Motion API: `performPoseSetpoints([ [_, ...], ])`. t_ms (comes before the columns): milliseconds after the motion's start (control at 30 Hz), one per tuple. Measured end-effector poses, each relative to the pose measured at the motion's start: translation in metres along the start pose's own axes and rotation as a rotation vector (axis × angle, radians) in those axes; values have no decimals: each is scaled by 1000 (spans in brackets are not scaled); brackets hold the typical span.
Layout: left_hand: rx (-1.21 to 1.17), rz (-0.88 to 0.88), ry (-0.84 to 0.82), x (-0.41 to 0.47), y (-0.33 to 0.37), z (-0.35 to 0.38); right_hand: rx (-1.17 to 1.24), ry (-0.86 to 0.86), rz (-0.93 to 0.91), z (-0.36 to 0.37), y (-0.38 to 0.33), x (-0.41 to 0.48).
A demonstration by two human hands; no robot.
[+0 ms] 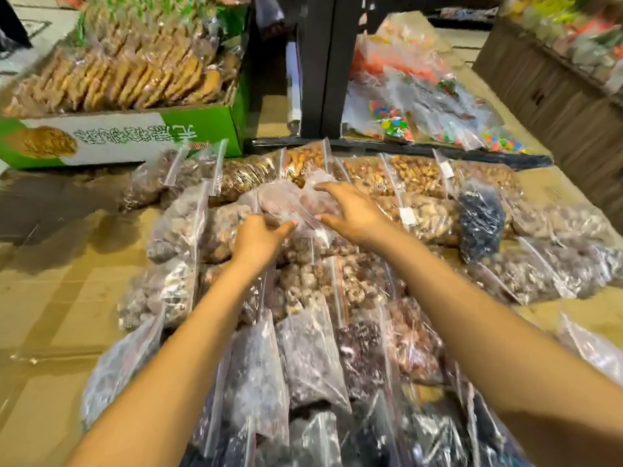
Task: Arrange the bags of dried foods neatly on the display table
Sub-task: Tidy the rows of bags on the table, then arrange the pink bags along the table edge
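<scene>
Plastic film, thin and clear, wraps all the dried food here. One pale bag (283, 197) of pinkish pieces lies on top of the pile, near the middle of the surface (57, 298), with the nut bags (414, 176) just behind it. The left hand (258, 239) pinches its near edge between the thumb and curled fingers. The right hand (352, 214) is spread wider over the right side, thumb below and fingers (323, 187) above, and it holds the bag too. I think such a bag is light and soft. Its contents can shift, so it will probably sag if lifted by one corner. The film also looks slippery. It seems better to take it on both sides of the filled part, not by the zip (305, 215), which may open. Other bags (313, 348) lie in rows toward the person.
</scene>
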State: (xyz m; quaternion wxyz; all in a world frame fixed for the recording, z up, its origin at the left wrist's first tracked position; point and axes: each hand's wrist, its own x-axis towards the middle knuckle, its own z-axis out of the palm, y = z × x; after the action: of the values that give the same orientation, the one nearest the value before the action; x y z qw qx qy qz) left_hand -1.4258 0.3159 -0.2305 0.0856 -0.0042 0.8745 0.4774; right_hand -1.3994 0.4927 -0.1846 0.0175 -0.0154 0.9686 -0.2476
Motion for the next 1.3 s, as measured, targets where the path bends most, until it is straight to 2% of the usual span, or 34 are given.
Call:
performPoseSetpoints([
  [167, -132, -82, 58, 20, -15, 20, -211, -97, -151, 21, 10, 51],
  [300, -258, -119, 69, 21, -20, 24, -217, -11, -365, 23, 17, 53],
  [367, -265, -94, 78, 19, -16, 23, -205, 40, -398, 21, 18, 48],
  [467, -287, -38, 57, 14, -9, 16, -62, 139, -208, 15, 22, 32],
  [533, -325, -40, 54, 8, -3, 7, 172, 219, -16, 8, 28, 13],
  [633, -450, -41, 45, -4, 3, -9, 442, 446, 104, -12, 31, -22],
  [733, -498, 35, 75, -26, 14, -23, 503, 646, 122, -39, 33, -56],
  [933, -731, 229, 158, -85, 75, -45, 521, 831, 67, -81, 54, -142],
  [1067, -809, 403, 41, -130, 115, -32, 633, 985, 63, -110, 80, -200],
  [1133, -876, 475, -79, -151, 133, -20, 659, 1006, 64, -118, 96, -223],
  [1200, -963, 436, -138, -167, 147, -9, 677, 996, 64, -122, 115, -241],
  [1300, -1136, 254, -235, -195, 162, 22, 730, 974, 77, -131, 151, -268],
])
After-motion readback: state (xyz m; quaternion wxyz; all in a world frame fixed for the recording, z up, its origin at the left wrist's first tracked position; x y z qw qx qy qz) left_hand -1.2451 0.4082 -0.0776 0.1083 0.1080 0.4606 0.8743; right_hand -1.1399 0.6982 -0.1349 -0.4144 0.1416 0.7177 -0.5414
